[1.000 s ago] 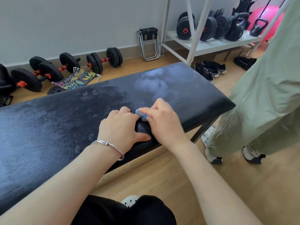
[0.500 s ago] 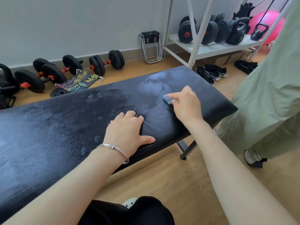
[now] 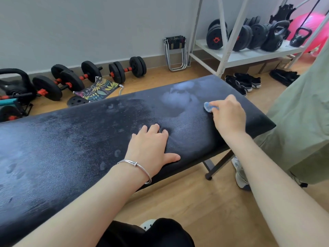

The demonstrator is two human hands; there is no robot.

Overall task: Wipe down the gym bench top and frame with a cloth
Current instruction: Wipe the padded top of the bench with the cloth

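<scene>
The black padded vinyl gym bench top [image 3: 89, 148] is bearing the flat, spread left hand [image 3: 151, 148] while the right hand [image 3: 229, 116] is pinching a small crumpled blue cloth [image 3: 207, 106] against it.

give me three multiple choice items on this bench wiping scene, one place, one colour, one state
1. Where on the bench top is the cloth? A left end; B right end; C middle.
2. The cloth's colour? A red; B white; C blue.
3. The left hand is: A flat on the bench top; B clenched in a fist; C raised in the air.
Key: 1 B, the right hand grips it near the right end; 2 C, blue shows beside that hand; 3 A, it lies open on the top.
</scene>
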